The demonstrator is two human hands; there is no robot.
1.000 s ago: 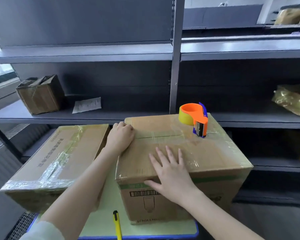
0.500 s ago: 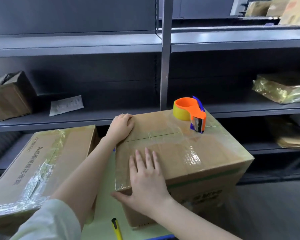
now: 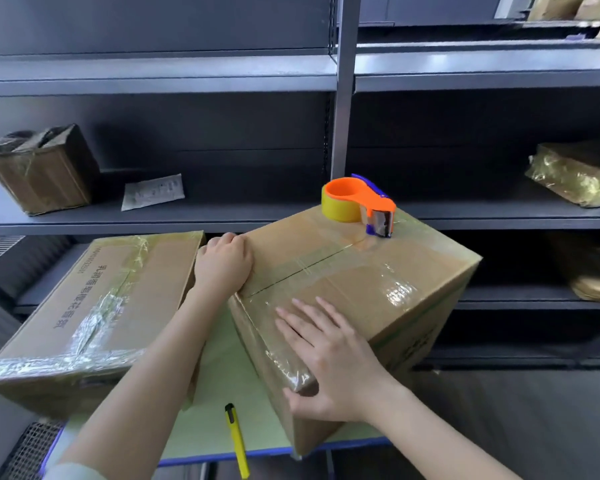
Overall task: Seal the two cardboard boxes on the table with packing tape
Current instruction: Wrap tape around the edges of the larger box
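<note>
Our box (image 3: pixel 378 282) has turned more; a corner now points at us.
Our left hand (image 3: pixel 224 266) grips its top edge; our right hand (image 3: pixel 329 355) lies flat on it, fingers wide.

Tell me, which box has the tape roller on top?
The right box on the table: the orange tape roller sits near its far edge. The left box and the shelf box have nothing on top.

Left hand (image 3: pixel 224 263): knuckles up at the far left corner of the right cardboard box (image 3: pixel 378 271), fingers curled over its top edge, forearm outstretched. Right hand (image 3: pixel 326 355): flat on the box's near corner, fingers straight and spread, thumb down the near side.
</note>
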